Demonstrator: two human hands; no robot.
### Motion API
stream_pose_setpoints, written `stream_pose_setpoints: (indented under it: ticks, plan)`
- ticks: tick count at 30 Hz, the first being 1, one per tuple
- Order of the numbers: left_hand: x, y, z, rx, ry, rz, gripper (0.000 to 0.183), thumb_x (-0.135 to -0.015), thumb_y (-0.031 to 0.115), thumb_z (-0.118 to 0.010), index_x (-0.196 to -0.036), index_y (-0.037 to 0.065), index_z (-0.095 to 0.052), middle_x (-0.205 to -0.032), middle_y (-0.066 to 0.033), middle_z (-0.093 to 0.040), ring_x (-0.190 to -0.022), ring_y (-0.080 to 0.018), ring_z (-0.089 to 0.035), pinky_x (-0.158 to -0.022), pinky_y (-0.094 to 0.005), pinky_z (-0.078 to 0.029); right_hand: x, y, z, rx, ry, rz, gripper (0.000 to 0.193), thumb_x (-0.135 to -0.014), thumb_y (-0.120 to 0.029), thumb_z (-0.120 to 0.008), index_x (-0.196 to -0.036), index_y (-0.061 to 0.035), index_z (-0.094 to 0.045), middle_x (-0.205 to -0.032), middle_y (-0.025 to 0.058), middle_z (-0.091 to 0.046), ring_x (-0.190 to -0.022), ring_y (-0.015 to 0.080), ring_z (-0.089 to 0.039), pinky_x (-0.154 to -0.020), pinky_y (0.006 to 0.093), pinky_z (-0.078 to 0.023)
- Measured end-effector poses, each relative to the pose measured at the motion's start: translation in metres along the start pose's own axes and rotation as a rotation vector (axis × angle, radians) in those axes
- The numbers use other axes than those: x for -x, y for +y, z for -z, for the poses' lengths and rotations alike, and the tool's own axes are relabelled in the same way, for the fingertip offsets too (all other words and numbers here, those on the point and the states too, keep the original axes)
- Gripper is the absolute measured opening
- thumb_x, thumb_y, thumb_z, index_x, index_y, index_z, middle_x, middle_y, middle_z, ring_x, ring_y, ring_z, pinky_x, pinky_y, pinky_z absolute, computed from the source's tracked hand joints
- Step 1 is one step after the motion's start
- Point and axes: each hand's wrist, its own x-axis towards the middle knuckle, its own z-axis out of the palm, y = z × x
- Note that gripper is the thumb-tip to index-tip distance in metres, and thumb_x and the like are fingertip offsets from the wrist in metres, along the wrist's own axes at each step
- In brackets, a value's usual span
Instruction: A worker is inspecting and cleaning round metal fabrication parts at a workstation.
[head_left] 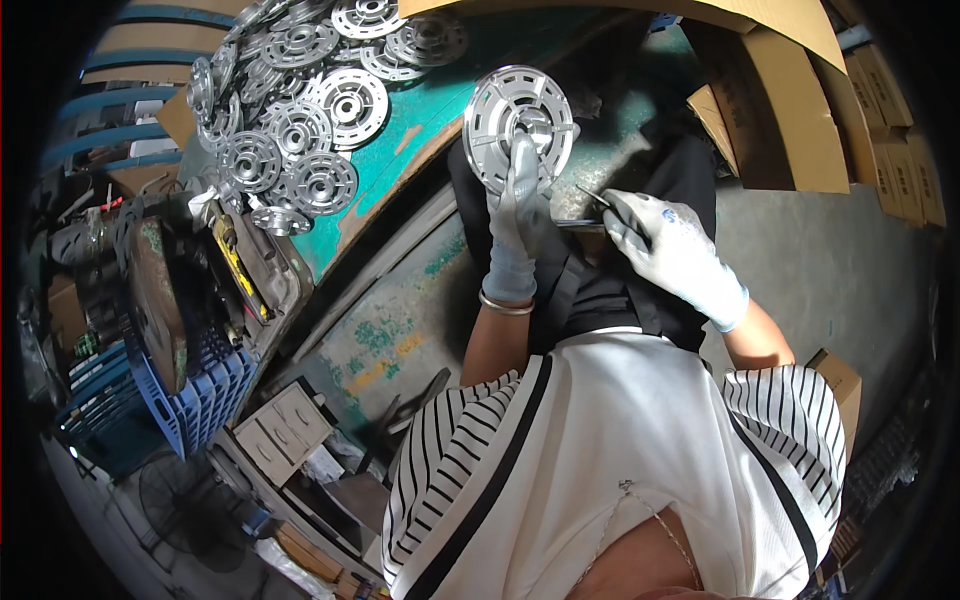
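Note:
My left hand [518,215], in a pale grey work glove, grips a round silvery metal disc [492,135] with slots round its rim and a raised hub. The disc is tilted up above my lap, with my thumb near the hub. My right hand [665,245], gloved too, is closed around a thin metal tool [591,194] whose narrow end points toward the disc without touching it; its exact kind is unclear. A short dark bar [578,225] shows between the two hands, and I cannot tell what it belongs to.
Many similar metal discs [300,130] are heaped on the green worktable [372,185] at the far left. Open cardboard boxes [765,110] stand at the far right. A blue plastic crate [205,400] and worn machinery [160,300] are on the left, near a drawer cabinet [283,432].

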Motion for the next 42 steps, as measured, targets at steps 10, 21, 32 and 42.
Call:
stream_pose_setpoints:
  ticks: [10, 21, 32, 42]
  plan:
    - [-0.046, 0.027, 0.009, 1.406, 0.010, 0.600, 0.044, -0.095, 0.024, -0.049, -0.128, -0.005, -0.044, -0.124, -0.0168, -0.056, -0.117, -0.0329, -0.053, -0.100, -0.0464, -0.044, 0.004, 0.000, 0.002, -0.151, -0.042, -0.092, 0.025, -0.088, -0.023, -0.059, -0.106, -0.0057, -0.061, -0.082, 0.0159, -0.063, -0.072, 0.0320, -0.063, -0.067, 0.0391, -0.049]
    - [-0.064, 0.022, 0.026, 2.234, 0.097, 0.987, 0.070, -0.094, 0.058, -0.031, -0.142, 0.007, -0.032, -0.141, -0.0158, -0.041, -0.132, -0.0374, -0.036, -0.110, -0.0601, -0.023, -0.009, -0.010, 0.009, -0.485, -0.093, -0.207, 0.026, -0.090, -0.013, -0.057, -0.113, -0.0006, -0.060, -0.075, 0.0094, -0.065, -0.056, 0.0149, -0.061, -0.056, 0.0288, -0.048]
    - [-0.180, -0.101, 0.082, -0.128, 0.109, 0.066, 0.087, -0.067, 0.029, -0.081, -0.140, 0.007, -0.038, -0.141, -0.0170, -0.038, -0.130, -0.0320, -0.037, -0.106, -0.0469, -0.030, -0.025, -0.008, 0.065, -0.606, -0.038, -0.203, 0.025, -0.094, -0.015, -0.057, -0.114, -0.0012, -0.061, -0.082, 0.0031, -0.066, -0.051, 0.0049, -0.052, -0.050, 0.0210, -0.045]
    - [-0.331, -0.228, 0.082, -0.900, -0.291, -0.084, 0.080, -0.065, 0.052, -0.072, -0.134, 0.021, -0.048, -0.143, -0.0107, -0.041, -0.137, -0.0326, -0.026, -0.113, -0.0520, -0.012, -0.200, 0.004, 0.226, -0.273, 0.354, -0.060, 0.022, -0.095, -0.016, -0.054, -0.107, 0.0001, -0.063, -0.081, 0.0035, -0.067, -0.050, 0.0038, -0.049, -0.047, 0.0218, -0.041]
